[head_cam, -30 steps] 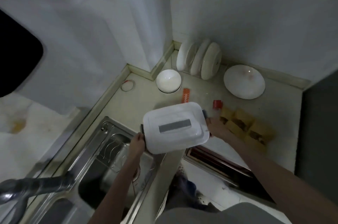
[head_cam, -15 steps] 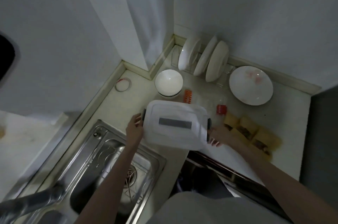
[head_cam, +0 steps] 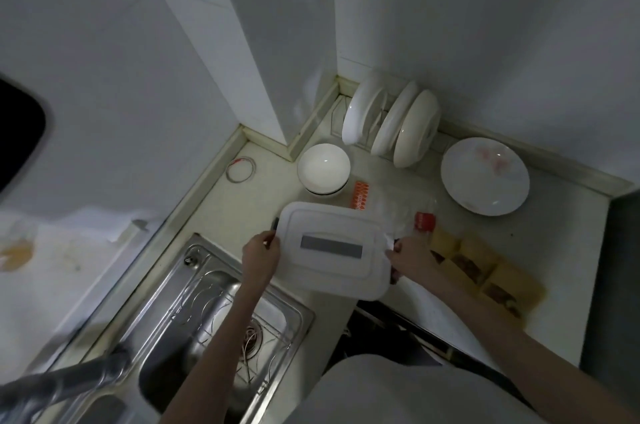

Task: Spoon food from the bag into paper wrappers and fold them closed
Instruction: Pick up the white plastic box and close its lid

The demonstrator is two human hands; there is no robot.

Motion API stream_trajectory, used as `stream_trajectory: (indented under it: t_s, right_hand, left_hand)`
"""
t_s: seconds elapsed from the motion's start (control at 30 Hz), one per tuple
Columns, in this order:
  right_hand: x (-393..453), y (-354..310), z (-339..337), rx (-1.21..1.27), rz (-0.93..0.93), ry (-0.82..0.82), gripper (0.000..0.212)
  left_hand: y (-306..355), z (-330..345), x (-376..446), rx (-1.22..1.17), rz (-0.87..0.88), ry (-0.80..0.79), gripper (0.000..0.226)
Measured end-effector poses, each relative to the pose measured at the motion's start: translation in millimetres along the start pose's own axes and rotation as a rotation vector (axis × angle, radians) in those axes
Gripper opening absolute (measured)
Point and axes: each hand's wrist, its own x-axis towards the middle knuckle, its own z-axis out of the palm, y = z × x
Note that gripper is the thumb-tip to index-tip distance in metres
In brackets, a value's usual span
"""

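Both hands are on a white lidded box (head_cam: 332, 252), one at each short end, as one does to carry or set down something wide. Her or his left hand (head_cam: 260, 255) has its fingers curled round the left edge by a dark side clip; the right hand (head_cam: 410, 257) grips the right end, thumb on the lid rim. I judge the box is being set on the counter (head_cam: 554, 250) just right of the sink (head_cam: 214, 312), though I cannot tell whether it already rests there.

Going from the left: a blurred tap (head_cam: 59, 385) in the near corner, then the steel sink, then a wire ring (head_cam: 241, 170) by the far wall. A white bowl (head_cam: 323, 169) stands just beyond the box, with an orange packet (head_cam: 360, 194) beside it. Plates (head_cam: 391, 125) stand on edge in a rack in the far corner, presumably to dry.

Right of the box lies a crumpled clear bag (head_cam: 401, 212) with a red label, likely the food bag. Nearer and further right, brown paper wrappers (head_cam: 485, 267) lie in a row with dark filling showing, apparently filled and not yet folded shut. A wide plate (head_cam: 485, 175) sits far right.
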Motion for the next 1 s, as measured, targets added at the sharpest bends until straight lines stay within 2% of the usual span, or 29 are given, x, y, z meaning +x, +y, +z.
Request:
stream_trajectory:
  t_s: [0.13, 0.27, 0.43, 0.6, 0.8, 0.93, 1.0]
  right_hand:
    - [-5, 2, -5, 0.075, -0.036, -0.044, 0.022]
    - [-8, -1, -10, 0.076, -0.084, -0.035, 0.021]
    - [-8, -5, -15, 0.060, -0.115, 0.001, 0.014]
    - [-13, -5, -26, 0.220, -0.123, 0.082, 0.005]
    - [-18, 7, -48, 0.434, -0.053, 0.204, 0.021]
    - [-24, 25, -68, 0.724, 0.086, 0.243, 0.030]
    - [-31, 38, -81, 0.752, 0.108, 0.329, 0.029]
  left_hand:
    - [4, 0, -4, 0.045, -0.003, -0.033, 0.025]
    - [2, -1, -14, 0.019, -0.036, -0.033, 0.027]
    - [9, -3, -25, -0.044, -0.025, 0.037, 0.030]
    - [23, -8, -34, -0.158, -0.029, 0.096, 0.034]
    - [48, -8, -40, -0.286, 0.004, 0.063, 0.032]
    - [79, 4, -38, -0.318, 0.091, -0.017, 0.044]
    - [97, 18, -35, -0.299, 0.151, -0.069, 0.036]
